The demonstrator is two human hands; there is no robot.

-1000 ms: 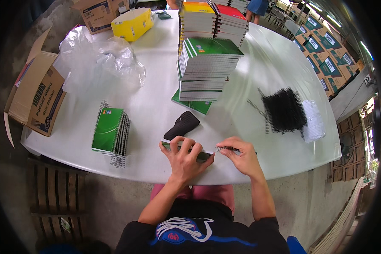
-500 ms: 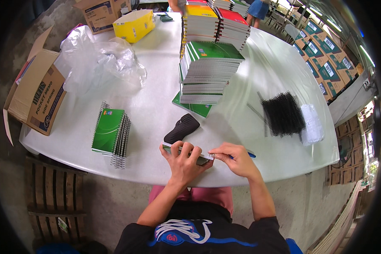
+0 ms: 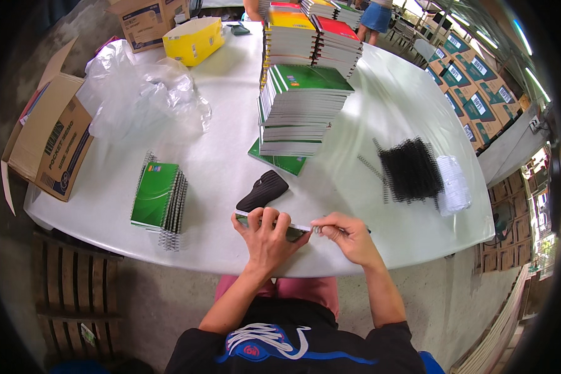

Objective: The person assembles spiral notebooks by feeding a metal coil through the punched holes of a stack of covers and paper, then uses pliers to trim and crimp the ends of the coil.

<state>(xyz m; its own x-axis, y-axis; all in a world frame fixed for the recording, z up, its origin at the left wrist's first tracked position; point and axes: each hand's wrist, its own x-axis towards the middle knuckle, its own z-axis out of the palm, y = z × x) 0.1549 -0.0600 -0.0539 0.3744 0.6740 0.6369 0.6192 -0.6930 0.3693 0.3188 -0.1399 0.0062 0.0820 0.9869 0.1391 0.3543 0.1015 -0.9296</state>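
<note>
My left hand (image 3: 267,240) is closed over a small notebook (image 3: 295,235), held tilted on edge at the table's near side, fingers on top and thumb along its lower right. At the notebook's right corner my right hand (image 3: 348,238) pinches the end of a thin spiral coil (image 3: 317,230). How far the coil runs into the notebook is hidden. Partly behind my right hand lies a blue pen (image 3: 368,230). A black ribbed cloth piece (image 3: 263,190) rests just beyond my left hand. To the left sits a stack of green spiral notebooks (image 3: 158,194).
A tall pile of green-covered pads (image 3: 305,112) stands ahead, with yellow (image 3: 288,40) and red (image 3: 338,43) stacks behind. Black spiral coils (image 3: 411,169) lie right, beside a white bundle (image 3: 454,186). Clear plastic (image 3: 143,93), a carton (image 3: 62,146) and a yellow box (image 3: 194,42) occupy the left.
My right hand has shifted slightly, still pinching the coil at the notebook's corner. My left hand keeps its hold. The whole view has moved a little.
</note>
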